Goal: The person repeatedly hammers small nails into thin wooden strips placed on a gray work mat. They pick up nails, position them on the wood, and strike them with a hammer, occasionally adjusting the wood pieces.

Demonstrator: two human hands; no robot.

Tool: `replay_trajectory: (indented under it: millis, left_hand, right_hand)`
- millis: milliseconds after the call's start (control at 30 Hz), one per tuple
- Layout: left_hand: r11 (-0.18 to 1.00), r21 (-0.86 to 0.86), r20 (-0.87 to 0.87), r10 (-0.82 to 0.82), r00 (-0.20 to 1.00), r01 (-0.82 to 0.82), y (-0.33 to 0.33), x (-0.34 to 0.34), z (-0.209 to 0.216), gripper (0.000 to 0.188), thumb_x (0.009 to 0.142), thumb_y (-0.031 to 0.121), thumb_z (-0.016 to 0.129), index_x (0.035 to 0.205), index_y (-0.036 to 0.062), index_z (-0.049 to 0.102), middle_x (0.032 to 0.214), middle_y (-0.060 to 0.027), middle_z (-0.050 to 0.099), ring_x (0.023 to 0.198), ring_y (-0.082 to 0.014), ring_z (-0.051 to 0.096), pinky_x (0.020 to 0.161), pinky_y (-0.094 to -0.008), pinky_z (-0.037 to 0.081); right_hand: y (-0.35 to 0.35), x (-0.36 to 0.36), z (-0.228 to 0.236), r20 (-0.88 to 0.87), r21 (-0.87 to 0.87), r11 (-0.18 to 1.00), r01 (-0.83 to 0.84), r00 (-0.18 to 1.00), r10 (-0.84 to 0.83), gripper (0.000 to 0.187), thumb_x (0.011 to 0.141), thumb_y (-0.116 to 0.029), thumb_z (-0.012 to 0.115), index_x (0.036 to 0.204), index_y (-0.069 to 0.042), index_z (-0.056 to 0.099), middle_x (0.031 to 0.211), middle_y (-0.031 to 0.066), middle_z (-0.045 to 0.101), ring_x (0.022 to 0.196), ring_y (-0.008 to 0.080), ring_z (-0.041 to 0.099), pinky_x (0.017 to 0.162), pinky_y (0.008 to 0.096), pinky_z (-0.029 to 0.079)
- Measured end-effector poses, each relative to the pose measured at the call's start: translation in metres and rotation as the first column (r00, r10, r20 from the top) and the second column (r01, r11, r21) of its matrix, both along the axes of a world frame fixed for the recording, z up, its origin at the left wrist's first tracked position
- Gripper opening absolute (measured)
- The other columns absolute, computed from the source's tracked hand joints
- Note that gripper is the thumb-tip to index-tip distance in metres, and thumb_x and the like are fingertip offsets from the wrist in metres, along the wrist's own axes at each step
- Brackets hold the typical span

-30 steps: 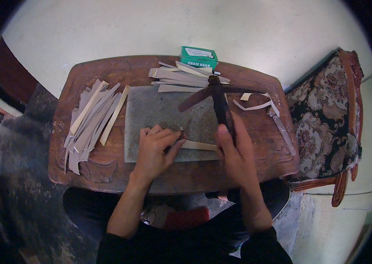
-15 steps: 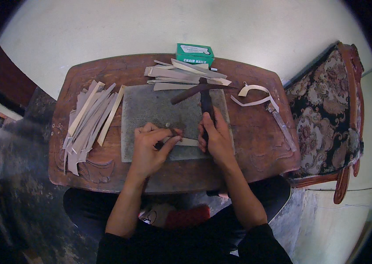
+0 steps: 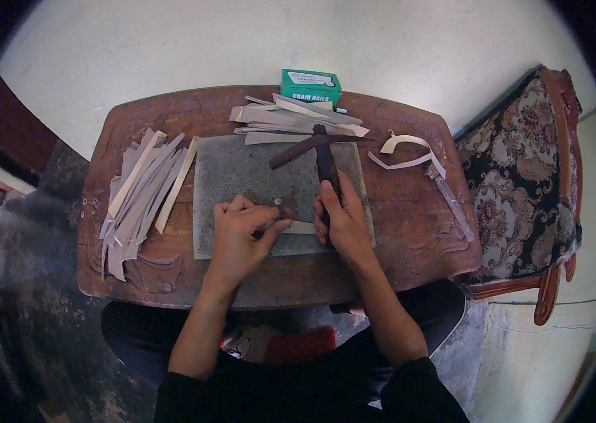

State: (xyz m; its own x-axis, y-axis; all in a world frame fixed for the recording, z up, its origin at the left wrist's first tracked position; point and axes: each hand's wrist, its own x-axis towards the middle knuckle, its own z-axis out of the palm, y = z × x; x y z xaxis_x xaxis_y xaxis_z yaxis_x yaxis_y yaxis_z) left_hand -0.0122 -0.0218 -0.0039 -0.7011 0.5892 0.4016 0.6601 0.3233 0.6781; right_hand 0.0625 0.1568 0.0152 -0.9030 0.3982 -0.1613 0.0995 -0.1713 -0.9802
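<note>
Your left hand (image 3: 240, 229) pinches the peg (image 3: 279, 205), now more upright — better lined up, it seems. Right of those fingertips lies the strip (image 3: 303, 227); your right hand (image 3: 345, 224) grips the hammer (image 3: 323, 149).

- The right hand (image 3: 344, 225) has been brought lower and leftward, so a narrower gap is left between the hands than a second ago.
- The hammer (image 3: 323, 149), gripped in the right hand, has been lowered with it; its blunt end has been carried farther left, beyond the left hand (image 3: 238, 233).
- The curled pale strip (image 3: 390, 145), right of the right hand, has been uncovered by the hammer head.
- Less is now shown of the straight pale strip (image 3: 301, 227) between the hands.
- At the left hand's fingertips, a small dark piece (image 3: 279, 204) with a pale top is now seen upright; those fingers are more curled.
</note>
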Motion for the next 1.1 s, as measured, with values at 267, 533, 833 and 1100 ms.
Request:
replay_trajectory:
  millis: [267,533,833,1100]
  left_hand:
    - [0.999,-0.049,-0.137,-0.011,0.991,0.004,0.007,0.006,0.007,0.017,0.084,0.022,0.078,0.098,0.0120,0.076,0.088,0.0008,0.073,0.082,-0.0200,0.058,0.083,-0.0387,0.035]
    - [1.000,-0.022,-0.157,0.004,0.988,-0.007,0.008,0.006,0.001,0.016,0.082,0.020,0.080,0.093,0.0101,0.075,0.089,-0.0013,0.073,0.082,-0.0201,0.059,0.082,-0.0387,0.036]
    - [1.000,0.023,-0.139,0.006,0.990,-0.003,0.009,0.008,0.000,0.015,0.083,0.018,0.079,0.096,0.0110,0.077,0.088,-0.0002,0.073,0.081,-0.0184,0.058,0.082,-0.0356,0.035]
    - [1.000,0.010,-0.143,-0.001,0.990,0.002,0.007,0.008,0.002,0.017,0.085,0.020,0.077,0.100,0.0116,0.076,0.086,0.0014,0.070,0.084,-0.0197,0.058,0.083,-0.0373,0.036]
  right_hand:
    - [-0.001,0.003,-0.002,0.005,0.037,0.999,-0.004,1.000,0.004,0.043,0.106,-0.035,0.053,0.140,-0.010,0.045,0.075,-0.0022,0.050,0.054,0.0057,0.044,0.043,0.0236,0.036]
    - [0.006,0.016,0.011,0.044,0.090,0.996,0.006,0.999,-0.010,0.042,0.105,-0.032,0.056,0.140,-0.010,0.048,0.079,-0.0021,0.052,0.057,0.0058,0.045,0.046,0.0243,0.038]
    - [0.004,0.056,0.077,-0.022,0.529,0.849,0.005,1.000,0.008,0.045,0.103,-0.017,0.057,0.144,-0.004,0.046,0.104,0.0136,0.068,0.089,0.0210,0.065,0.081,0.0337,0.050]
    - [-0.002,0.066,0.094,-0.132,0.796,0.605,0.017,0.981,0.145,0.050,0.100,-0.013,0.061,0.146,-0.002,0.045,0.122,0.0251,0.067,0.112,0.0375,0.068,0.093,0.0404,0.050]
